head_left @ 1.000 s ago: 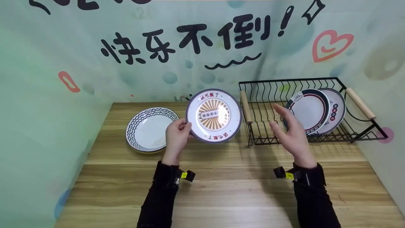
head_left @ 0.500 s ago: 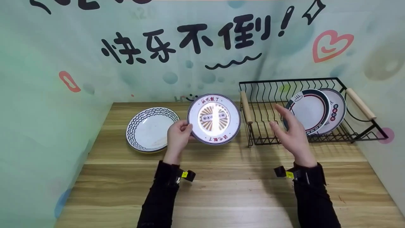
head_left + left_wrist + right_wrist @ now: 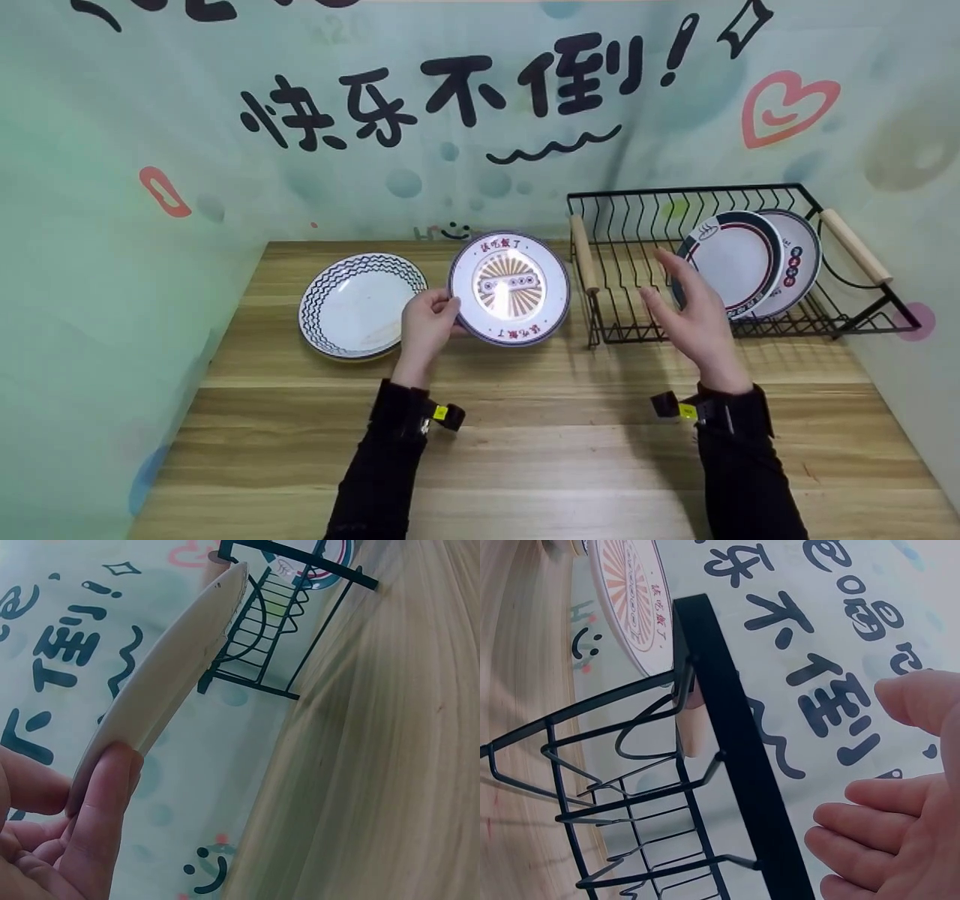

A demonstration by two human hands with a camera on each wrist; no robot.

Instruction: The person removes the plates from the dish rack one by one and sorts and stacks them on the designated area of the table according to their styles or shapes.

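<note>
A white plate [image 3: 510, 288] with red lettering and a sunburst centre is held up by its left edge in the left hand [image 3: 429, 330], its face toward the head camera. In the left wrist view the thumb and fingers pinch the rim of the tilted plate [image 3: 161, 675]. The right hand [image 3: 699, 324] holds nothing, its thumb and fingers apart, in front of the black wire rack [image 3: 622, 330]. Inside the rack's right part, a dark-rimmed plate [image 3: 731, 262] leans before another plate [image 3: 801, 262].
A bowl-like dish [image 3: 360, 307] with a wavy black rim pattern lies on the wooden table [image 3: 525, 465], left of the left hand. Wooden handles [image 3: 583, 255] top both ends of the rack. A printed cloth [image 3: 420, 172] hangs behind.
The left hand has moved slightly right and down with the plate, whose printed centre has turned a little. The right hand has barely moved.
</note>
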